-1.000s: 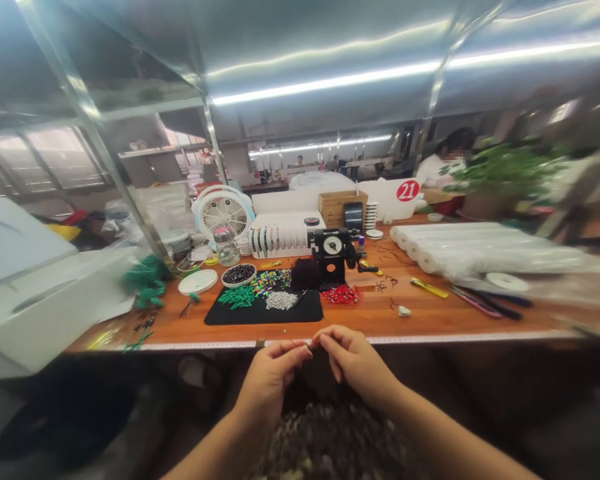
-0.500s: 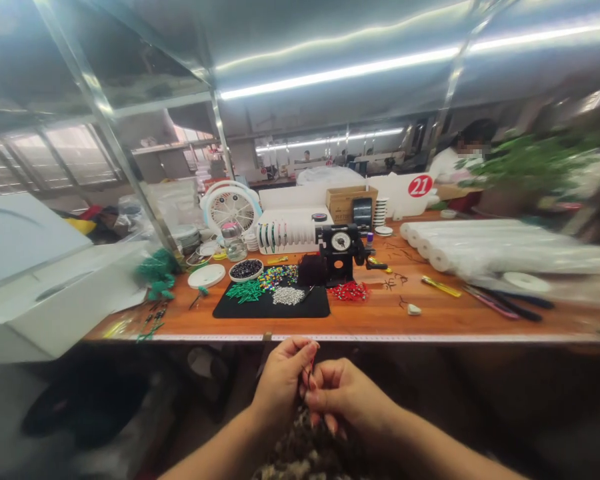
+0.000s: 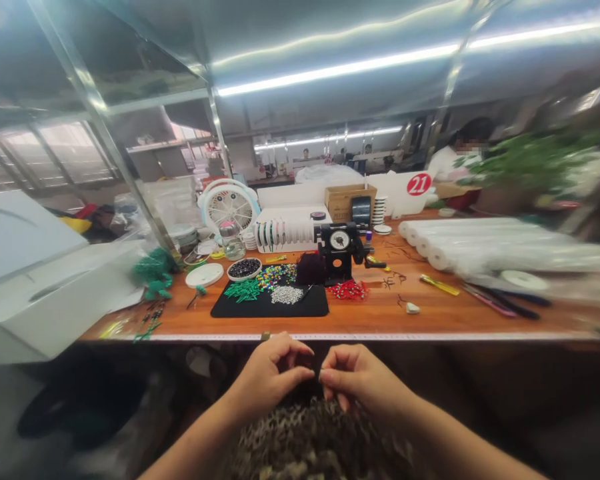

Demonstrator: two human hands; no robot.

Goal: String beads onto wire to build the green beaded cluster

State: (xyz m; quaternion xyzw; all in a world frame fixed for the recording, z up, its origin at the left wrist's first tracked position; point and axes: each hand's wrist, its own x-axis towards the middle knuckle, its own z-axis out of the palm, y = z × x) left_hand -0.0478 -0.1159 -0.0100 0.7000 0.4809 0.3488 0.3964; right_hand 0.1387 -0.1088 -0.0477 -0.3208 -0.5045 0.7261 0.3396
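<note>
Just below the table's front edge, my left hand [image 3: 279, 373] has its thumb and forefinger apart, with the other fingers partly hidden. I see nothing clearly held in it. Close on its right, my right hand [image 3: 354, 375] is closed in a pinch of thumb and forefinger. Whatever that pinch holds is too small and dark to make out. A narrow gap separates the two hands, above patterned dark cloth [image 3: 300, 440] on the lap. Beyond them, a black mat [image 3: 265, 311] carries green pieces [image 3: 243, 289], silvery beads [image 3: 287, 295] and multicoloured beads [image 3: 277, 274].
A black hand-cranked device with a dial [image 3: 339, 241] stands behind red beaded pieces [image 3: 349, 289]. White rolls [image 3: 480, 240] and a yellow cutter [image 3: 439, 285] lie right. A dish of black beads [image 3: 245, 269], a fan [image 3: 230, 208] and a white box [image 3: 55, 307] are left. A person sits far right.
My hands were together on a thin red and dark cord. They have moved apart sideways, the left thumb and forefinger have spread, and the red cord no longer shows.
</note>
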